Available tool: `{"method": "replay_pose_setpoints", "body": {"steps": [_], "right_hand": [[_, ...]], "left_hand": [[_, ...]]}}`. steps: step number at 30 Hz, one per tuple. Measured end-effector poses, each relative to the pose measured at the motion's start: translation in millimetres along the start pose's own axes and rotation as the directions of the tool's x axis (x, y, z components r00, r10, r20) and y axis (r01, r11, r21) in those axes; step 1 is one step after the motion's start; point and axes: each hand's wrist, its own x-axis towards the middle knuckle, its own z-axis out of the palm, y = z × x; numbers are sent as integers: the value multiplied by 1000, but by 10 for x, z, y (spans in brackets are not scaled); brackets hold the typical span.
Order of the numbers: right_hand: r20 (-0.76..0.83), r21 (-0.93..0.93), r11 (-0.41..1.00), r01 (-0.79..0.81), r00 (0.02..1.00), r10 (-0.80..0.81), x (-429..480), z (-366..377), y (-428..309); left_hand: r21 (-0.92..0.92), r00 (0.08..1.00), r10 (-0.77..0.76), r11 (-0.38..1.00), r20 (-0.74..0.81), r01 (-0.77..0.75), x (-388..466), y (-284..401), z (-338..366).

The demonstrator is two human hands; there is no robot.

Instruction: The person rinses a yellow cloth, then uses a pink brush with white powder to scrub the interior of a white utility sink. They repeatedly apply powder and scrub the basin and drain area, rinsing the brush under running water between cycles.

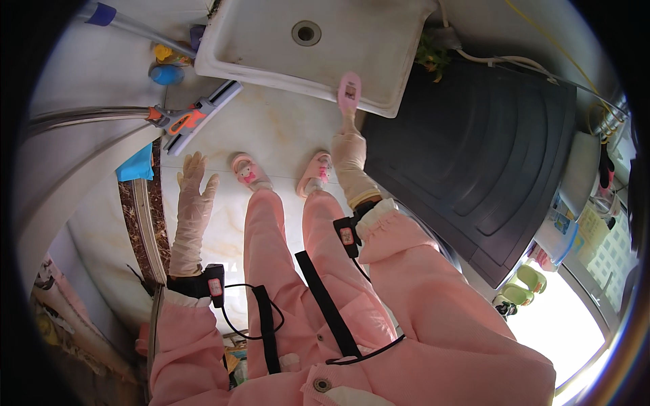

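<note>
My right hand point(349, 152), in a pale rubber glove, grips the handle of a pink brush point(349, 99). The brush head reaches over the front rim of a white sink point(289, 90); whether it touches the rim I cannot tell, and its bristles are out of sight. A round drain point(306, 33) lies in the sink basin. My left hand point(193, 182), gloved as well, hangs above the tiled floor point(274, 122) with its fingers spread and nothing in it. Just beyond it lies the head of a floor squeegee point(203, 119).
A dark grey appliance top point(472, 157) fills the right side. At left are a blue bottle point(167, 74), a yellow-capped bottle point(163, 53) and a metal pole point(147, 33). A blue cloth point(136, 165) hangs by the door sill point(143, 213). Green slippers point(530, 279) stand at right.
</note>
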Motion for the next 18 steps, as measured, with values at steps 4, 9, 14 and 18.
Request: {"method": "replay_pose_setpoints", "body": {"steps": [4,9,14,18], "right_hand": [[132,0,972,234,964,-232,-213,558,-960],[164,10,933,358,920,-355,-125,561,-1045],[0,-120,988,99,995,-99,16,11,-20],[-19,-90,996,-15,1000,13,-19,79,-131]], "left_hand": [[57,1000,11,998,-6,-10,28,39,-36],[83,1000,21,996,-9,-21,-1,56,-84],[13,1000,11,1000,-11,-11,-6,37,-43],[16,1000,12,1000,-8,-12,-6,68,-29]]}}
